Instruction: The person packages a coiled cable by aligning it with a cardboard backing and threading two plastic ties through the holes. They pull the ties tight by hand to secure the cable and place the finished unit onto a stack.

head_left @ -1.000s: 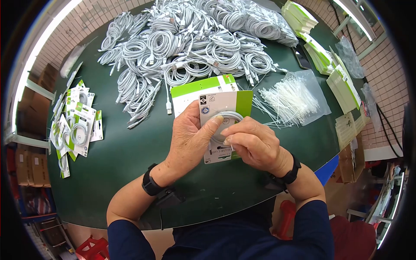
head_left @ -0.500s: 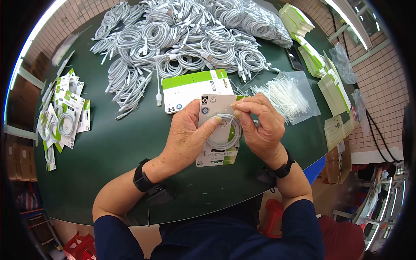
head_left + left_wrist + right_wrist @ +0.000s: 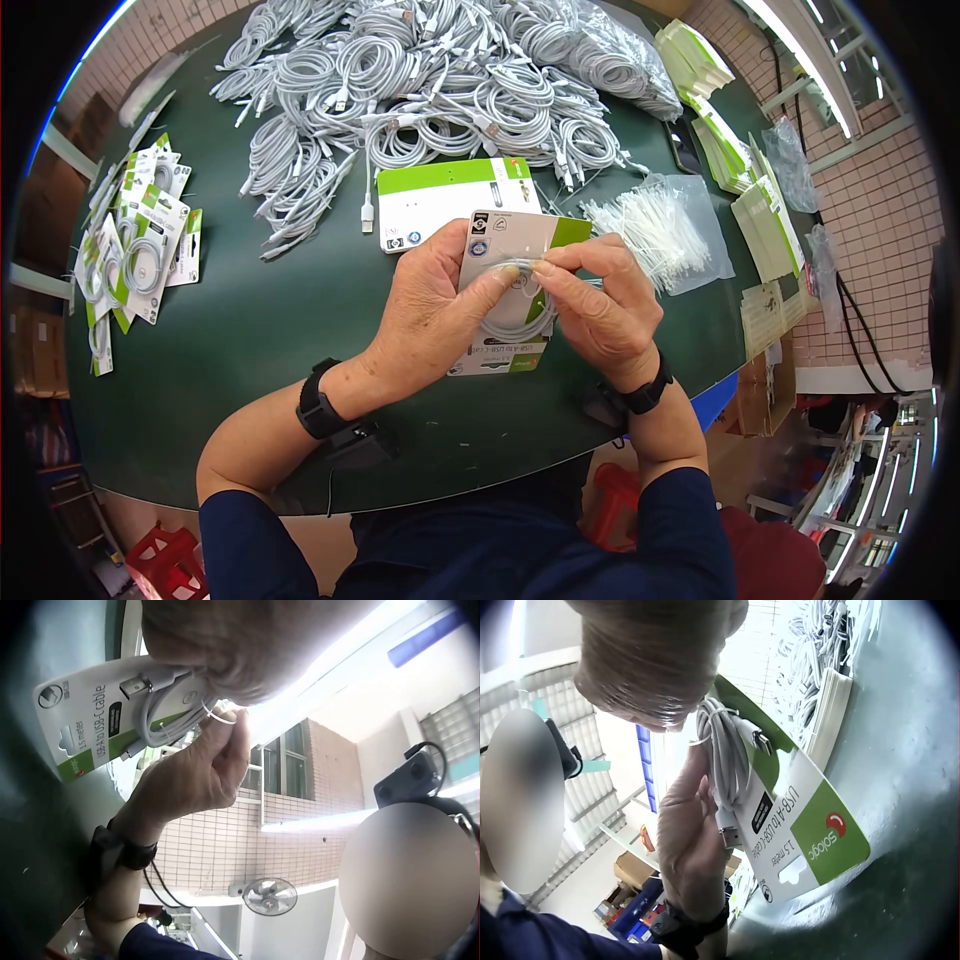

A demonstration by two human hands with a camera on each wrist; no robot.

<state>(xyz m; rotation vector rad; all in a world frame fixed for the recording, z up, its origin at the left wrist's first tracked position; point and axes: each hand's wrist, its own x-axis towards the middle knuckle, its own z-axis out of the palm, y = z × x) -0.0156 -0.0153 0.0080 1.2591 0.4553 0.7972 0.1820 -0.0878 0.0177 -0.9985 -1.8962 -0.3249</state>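
Note:
My left hand (image 3: 425,305) grips a white-and-green card (image 3: 513,232) upright over the table, its thumb pressing a coiled white USB cable (image 3: 535,325) against the card's face. A thin white cable tie (image 3: 218,718) loops from the coil in the left wrist view, and the fingertips of my right hand (image 3: 612,305) pinch it. Thumb and forefinger there meet at the coil's top, right beside the left thumb. Both plugs of the cable show in the right wrist view, near the printed card (image 3: 787,840).
A stack of cards (image 3: 430,210) lies just beyond my hands. Behind it spreads a big heap of coiled cables (image 3: 400,90). Loose cable ties (image 3: 650,235) lie on a plastic bag at right, with more card stacks (image 3: 770,225) beyond. Carded cables (image 3: 145,250) pile up at left.
My right hand went from the coil's lower side up and outward past its upper right, then back in to the coil's top by the left thumb. The left hand keeps its grip.

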